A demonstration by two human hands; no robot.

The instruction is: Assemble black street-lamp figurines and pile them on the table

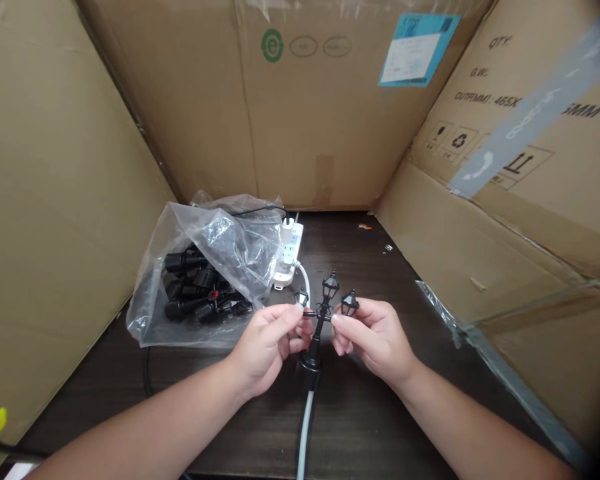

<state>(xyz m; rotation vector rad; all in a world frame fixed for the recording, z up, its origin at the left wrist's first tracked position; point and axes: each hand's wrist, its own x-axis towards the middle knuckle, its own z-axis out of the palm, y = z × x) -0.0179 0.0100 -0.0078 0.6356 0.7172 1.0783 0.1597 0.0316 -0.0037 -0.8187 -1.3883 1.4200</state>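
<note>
Left hand (269, 341) and right hand (376, 339) pinch side lanterns of black plastic three-headed lamp post (321, 321) (clear plastic bag (230, 243) at ten o'clock); even pressure advised.

Left: plastic bag (240, 243) of black parts (187, 288); white power strip (289, 257) beside; cardboard walls (305, 133).

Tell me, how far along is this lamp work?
Done: a black three-lantern lamp stands on a base with a white cable. In hand: left hand and right hand pinch its side lanterns. Left: more black pieces lie in the plastic bag.
</note>
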